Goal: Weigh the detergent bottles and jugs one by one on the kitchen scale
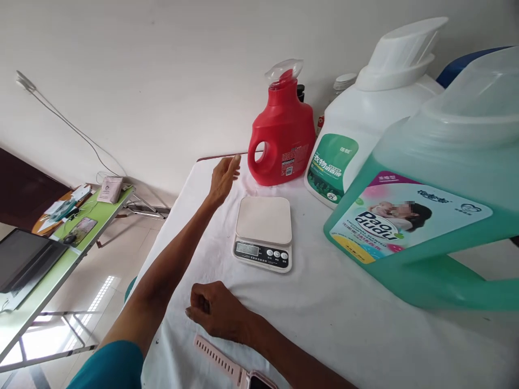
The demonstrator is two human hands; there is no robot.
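My left hand (224, 178) is stretched out over the far left part of the table, its fingers extended and holding nothing. It is just left of a red detergent jug (279, 135) and does not appear to touch it. A kitchen scale (263, 221) with a white plate, a small display and several buttons lies flat between my hands and a little to the right. My right hand (221, 312) rests on the white tablecloth nearer to me, fingers curled into a loose fist with nothing showing in it. Below it lies a pink-strapped smartwatch (221, 357).
A white jug with a green label (344, 135) and a large green detergent jug (405, 216) stand on the right. Behind them are a clear jar (344, 82) and something blue. On the left, a green-topped table (87, 216) holds a laptop (26, 259). A cable (81, 132) hangs on the wall.
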